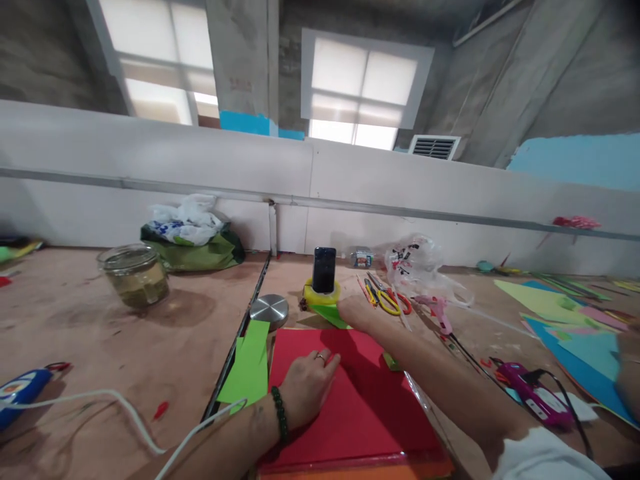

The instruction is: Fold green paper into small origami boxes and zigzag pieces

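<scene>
Brownish tabletop (200,347) set against a low white partition (240,160), with grey concrete wall and two shaded windows in the upper part of the frame. Lower left: a blue object (23,397) with a white cable. Middle left: a glass jar (137,273) with greenish contents, and a green bag (200,257) topped by white plastic. Left of centre: a round metal lid (269,309) and, just below it, light-green strips (253,367). Centre: a dark phone (324,270) standing upright in a yellow holder (321,293). Right of centre: scissors (389,303), a clear plastic bag (415,263) and a pink glue gun (437,310). Lower right: a purple tool (537,393); at the right edge, coloured sheets (590,347) beside another person's hand (629,367).

Grip: the left hand (307,387), wearing a ring and below it a beaded bracelet, rests palm down on red paper (370,400) at lower centre, fingers loosely extended, grasping nothing. The right hand (356,313), at centre, reaches beyond the paper's far edge, beside a green piece (333,315); its fingers are indistinct, so whether they pinch this piece cannot be told.
</scene>
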### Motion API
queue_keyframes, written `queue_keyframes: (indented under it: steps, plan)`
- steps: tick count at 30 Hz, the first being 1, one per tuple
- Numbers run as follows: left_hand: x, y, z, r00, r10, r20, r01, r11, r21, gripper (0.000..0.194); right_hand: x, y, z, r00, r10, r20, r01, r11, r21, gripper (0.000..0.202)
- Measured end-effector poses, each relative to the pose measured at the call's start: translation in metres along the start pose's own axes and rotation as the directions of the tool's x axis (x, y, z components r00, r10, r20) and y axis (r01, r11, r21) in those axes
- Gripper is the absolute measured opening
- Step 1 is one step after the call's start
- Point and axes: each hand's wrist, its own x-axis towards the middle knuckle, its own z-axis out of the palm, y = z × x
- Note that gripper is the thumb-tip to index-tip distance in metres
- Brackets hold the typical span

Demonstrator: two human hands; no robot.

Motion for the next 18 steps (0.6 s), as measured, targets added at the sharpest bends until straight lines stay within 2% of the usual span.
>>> queue_keyframes:
  steps: [2,3,5,6,7,9,10,11,12,13,14,16,18]
  plan:
    - [-0.003,-0.002,-0.003,0.978,0.031,-0.208,-0.027,0.999,0.022,0.047,-0.010,-0.001,-0.017,1.000,0.010,0.007,-0.010,0.996,-0.086,0.030]
    - [-0.005,-0.004,-0.007,0.935,0.054,-0.350,-0.042,0.998,0.043,0.049,-0.020,-0.003,-0.026,1.000,-0.003,-0.005,0.003,0.993,-0.118,0.022]
    - [-0.010,-0.005,-0.020,0.798,0.087,-0.596,-0.055,0.996,0.072,0.053,-0.043,-0.014,-0.040,0.998,-0.067,-0.005,0.065,0.986,-0.153,0.020]
    - [-0.012,-0.004,-0.028,0.757,0.066,-0.650,-0.042,0.998,0.052,0.056,-0.056,-0.020,-0.046,0.992,-0.124,0.020,0.125,0.978,-0.164,0.018]
    - [-0.014,-0.004,-0.037,0.760,0.033,-0.650,-0.026,0.999,0.020,0.061,-0.068,-0.027,-0.051,0.982,-0.181,0.054,0.188,0.970,-0.157,0.016]
    - [-0.016,-0.003,-0.054,0.874,-0.033,-0.485,-0.010,0.996,-0.085,0.062,-0.086,-0.037,-0.057,0.930,-0.318,0.185,0.337,0.938,-0.083,0.011]
    - [-0.015,-0.003,-0.060,0.938,-0.048,-0.344,-0.005,0.988,-0.154,0.055,-0.091,-0.039,-0.058,0.920,-0.331,0.209,0.344,0.938,-0.030,0.014]
    - [-0.014,-0.003,-0.063,0.981,-0.046,-0.189,0.001,0.973,-0.229,0.042,-0.094,-0.039,-0.059,0.921,-0.325,0.215,0.328,0.944,0.022,0.016]
    - [-0.012,-0.004,-0.064,0.997,-0.063,-0.052,0.044,0.953,-0.301,0.025,-0.095,-0.036,-0.059,0.929,-0.314,0.196,0.304,0.949,0.079,0.021]
    - [-0.009,-0.007,-0.063,0.995,-0.092,0.044,0.101,0.931,-0.351,0.016,-0.095,-0.032,-0.058,0.948,-0.286,0.142,0.269,0.955,0.126,0.027]
    - [-0.007,-0.009,-0.059,0.986,-0.136,0.096,0.163,0.908,-0.385,0.019,-0.095,-0.027,-0.056,0.967,-0.249,0.059,0.237,0.959,0.157,0.032]
    - [-0.002,-0.015,-0.049,0.968,-0.217,0.125,0.250,0.875,-0.415,0.022,-0.099,-0.021,-0.049,0.969,-0.182,-0.169,0.212,0.960,0.181,0.035]
    - [-0.001,-0.021,-0.036,0.957,-0.263,0.121,0.290,0.862,-0.417,0.021,-0.108,-0.021,-0.038,0.918,-0.186,-0.350,0.264,0.945,0.192,0.030]
